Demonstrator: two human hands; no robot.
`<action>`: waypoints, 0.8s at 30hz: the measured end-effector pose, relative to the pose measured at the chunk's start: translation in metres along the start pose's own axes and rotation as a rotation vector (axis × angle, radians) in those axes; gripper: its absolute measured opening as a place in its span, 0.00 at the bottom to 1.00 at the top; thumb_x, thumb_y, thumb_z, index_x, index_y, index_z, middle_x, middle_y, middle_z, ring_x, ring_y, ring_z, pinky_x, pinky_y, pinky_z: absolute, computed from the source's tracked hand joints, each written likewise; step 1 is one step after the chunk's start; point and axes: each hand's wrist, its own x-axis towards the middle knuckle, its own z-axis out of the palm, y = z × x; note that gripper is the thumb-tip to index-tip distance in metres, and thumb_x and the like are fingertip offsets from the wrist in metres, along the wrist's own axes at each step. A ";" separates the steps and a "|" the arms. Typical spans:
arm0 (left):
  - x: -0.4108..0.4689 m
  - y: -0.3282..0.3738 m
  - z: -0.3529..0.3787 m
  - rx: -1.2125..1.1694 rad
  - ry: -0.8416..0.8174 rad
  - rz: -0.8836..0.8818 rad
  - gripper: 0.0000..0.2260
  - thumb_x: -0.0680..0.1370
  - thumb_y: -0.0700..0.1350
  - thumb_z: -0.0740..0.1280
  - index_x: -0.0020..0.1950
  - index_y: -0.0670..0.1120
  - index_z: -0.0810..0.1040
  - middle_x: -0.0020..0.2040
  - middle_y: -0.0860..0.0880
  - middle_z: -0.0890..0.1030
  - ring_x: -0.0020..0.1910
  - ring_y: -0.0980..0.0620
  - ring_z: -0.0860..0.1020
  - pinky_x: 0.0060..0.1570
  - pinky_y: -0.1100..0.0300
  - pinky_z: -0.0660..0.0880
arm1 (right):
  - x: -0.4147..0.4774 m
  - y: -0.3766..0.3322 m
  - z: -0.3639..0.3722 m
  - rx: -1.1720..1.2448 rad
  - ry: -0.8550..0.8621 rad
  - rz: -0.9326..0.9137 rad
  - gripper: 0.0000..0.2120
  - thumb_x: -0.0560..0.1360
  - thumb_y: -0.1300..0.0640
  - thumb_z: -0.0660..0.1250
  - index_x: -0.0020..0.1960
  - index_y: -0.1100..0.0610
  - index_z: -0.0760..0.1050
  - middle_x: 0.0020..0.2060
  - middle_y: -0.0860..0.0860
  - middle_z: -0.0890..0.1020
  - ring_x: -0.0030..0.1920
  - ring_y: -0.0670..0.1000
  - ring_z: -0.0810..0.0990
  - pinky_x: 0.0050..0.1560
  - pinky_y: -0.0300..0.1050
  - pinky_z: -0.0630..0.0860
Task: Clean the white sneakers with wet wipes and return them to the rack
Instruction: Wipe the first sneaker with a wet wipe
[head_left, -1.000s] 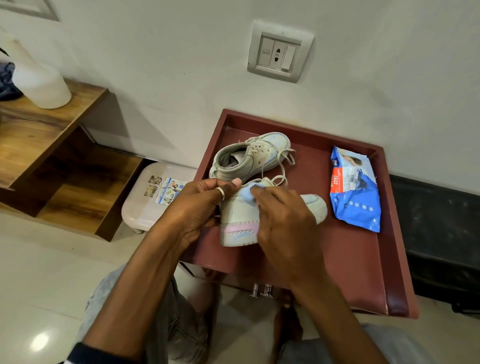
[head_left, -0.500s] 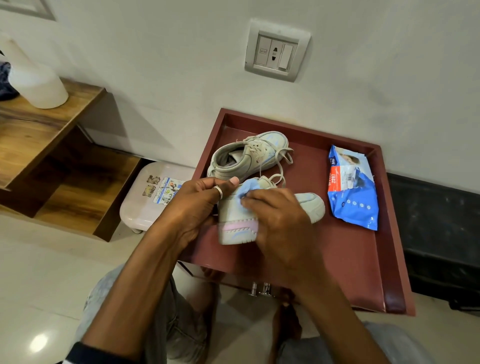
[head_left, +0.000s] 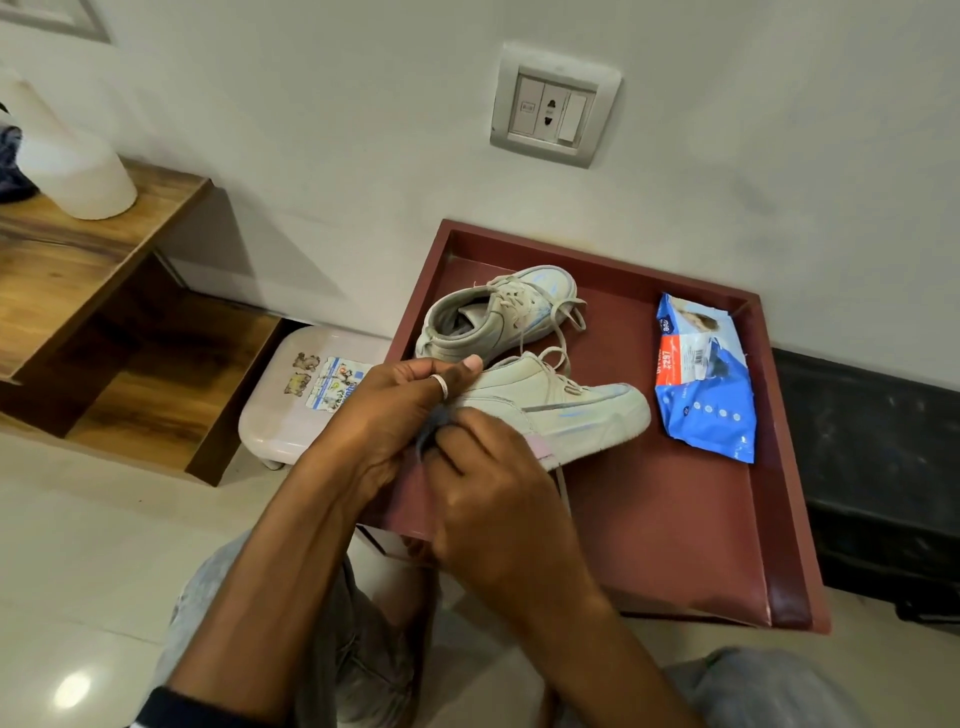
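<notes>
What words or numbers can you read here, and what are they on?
"297": on the red band of the blue wipes pack, seen sideways.
Other print on the pack: too small to read.
The sticker on the white stool: too blurred to read.

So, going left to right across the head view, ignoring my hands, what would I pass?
From the left: white bottle → white plastic stool → nearer white sneaker → blue wet wipes pack. The far sneaker overlaps the nearer one, so it is left out.
</notes>
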 end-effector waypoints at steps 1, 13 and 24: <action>0.001 0.000 0.000 0.007 0.003 -0.006 0.16 0.73 0.46 0.76 0.50 0.34 0.82 0.45 0.34 0.81 0.42 0.41 0.77 0.52 0.44 0.76 | 0.001 0.007 -0.005 0.009 0.028 0.028 0.12 0.74 0.64 0.63 0.54 0.63 0.82 0.50 0.57 0.82 0.56 0.57 0.78 0.62 0.49 0.73; 0.004 0.000 -0.009 0.339 -0.049 0.121 0.12 0.79 0.50 0.69 0.54 0.43 0.84 0.49 0.43 0.87 0.46 0.47 0.85 0.50 0.52 0.83 | 0.000 0.035 -0.004 0.048 0.140 0.237 0.16 0.74 0.66 0.62 0.59 0.65 0.79 0.54 0.57 0.81 0.55 0.57 0.78 0.59 0.46 0.74; 0.002 0.003 -0.017 0.477 -0.207 0.140 0.16 0.71 0.47 0.73 0.56 0.41 0.85 0.53 0.44 0.87 0.56 0.45 0.84 0.62 0.49 0.79 | 0.001 0.083 -0.014 0.137 0.118 0.393 0.18 0.69 0.71 0.67 0.57 0.59 0.82 0.51 0.53 0.84 0.51 0.54 0.81 0.51 0.43 0.75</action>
